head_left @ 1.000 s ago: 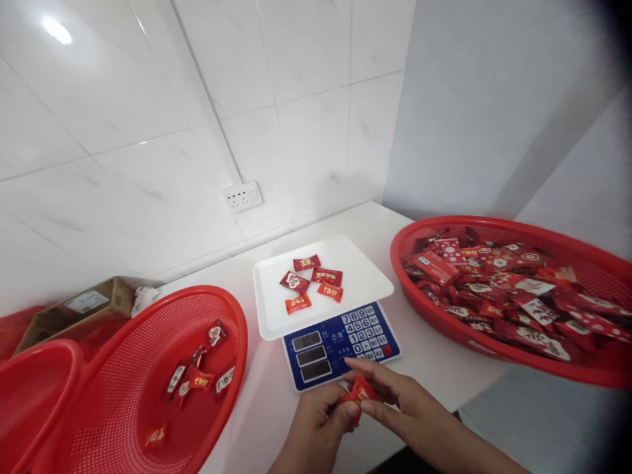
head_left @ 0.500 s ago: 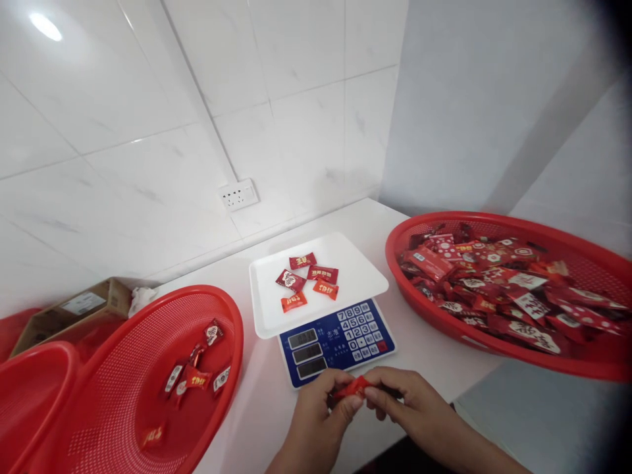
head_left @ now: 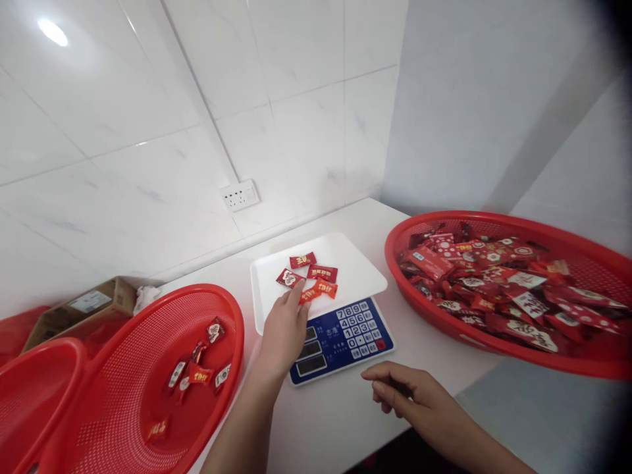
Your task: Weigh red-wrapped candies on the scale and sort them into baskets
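While half a second ago both hands were pinching one candy near the scale's (head_left: 340, 339) keypad, the left hand (head_left: 285, 327) is now reaching over the tray (head_left: 363, 273), grasping the candy (head_left: 310, 294) beside four others; the right hand (head_left: 407, 395) is resting empty, released, on the table (head_left: 336, 421).

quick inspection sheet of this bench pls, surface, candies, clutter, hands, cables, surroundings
surface: white counter, bare in front of the scale.
job's things: wrapped candies on the scale's white tray; heaped right basket; a few candies in the left basket.
clutter: cardboard box far left; another red basket.
hands: left hand pinching an orange candy at the tray; right hand empty, near the counter's edge.
cables: nothing seen.
surroundings: white tiled wall, socket.
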Demonstrator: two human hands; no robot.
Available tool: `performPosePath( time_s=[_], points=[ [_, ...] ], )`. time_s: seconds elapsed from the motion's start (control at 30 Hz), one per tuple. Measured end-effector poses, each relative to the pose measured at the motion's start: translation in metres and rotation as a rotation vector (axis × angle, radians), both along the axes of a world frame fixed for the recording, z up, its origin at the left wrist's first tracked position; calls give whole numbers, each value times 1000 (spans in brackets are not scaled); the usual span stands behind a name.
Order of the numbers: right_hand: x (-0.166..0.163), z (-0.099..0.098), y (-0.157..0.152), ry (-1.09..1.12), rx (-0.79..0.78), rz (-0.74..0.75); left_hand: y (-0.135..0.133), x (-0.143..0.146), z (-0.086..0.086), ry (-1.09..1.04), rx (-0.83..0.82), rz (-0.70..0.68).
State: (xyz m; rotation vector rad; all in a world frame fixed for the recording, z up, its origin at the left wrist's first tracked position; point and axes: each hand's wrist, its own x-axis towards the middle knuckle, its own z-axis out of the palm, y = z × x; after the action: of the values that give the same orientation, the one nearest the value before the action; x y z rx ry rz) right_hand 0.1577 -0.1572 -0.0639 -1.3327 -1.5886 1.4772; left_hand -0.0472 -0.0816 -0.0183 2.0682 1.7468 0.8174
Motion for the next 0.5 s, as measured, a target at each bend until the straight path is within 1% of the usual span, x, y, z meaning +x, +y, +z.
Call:
performPosePath(
  time_s=[0.07, 0.13, 0.23, 0.3, 0.37, 0.5],
  points=[
    [4, -1, 0, -20, -3, -19, -3, -5, -5, -13, 33, 35],
    [8, -2, -1, -34, 5, -45, -12, -12, -11, -94, 47, 76],
    [16, -2, 0, -80, 44, -79, -34, -23, -21, -232, -22, 113],
    [24, 2, 2, -133, 82, -95, -50, -28, -26, -280, -83, 95],
    [36, 8, 6, -203, 132, -135, -65, -31, -30, -282, -129, 57],
    [71, 26, 27, -387, 314, -301, -83, -29, -37, -209, -212, -9]
  ],
)
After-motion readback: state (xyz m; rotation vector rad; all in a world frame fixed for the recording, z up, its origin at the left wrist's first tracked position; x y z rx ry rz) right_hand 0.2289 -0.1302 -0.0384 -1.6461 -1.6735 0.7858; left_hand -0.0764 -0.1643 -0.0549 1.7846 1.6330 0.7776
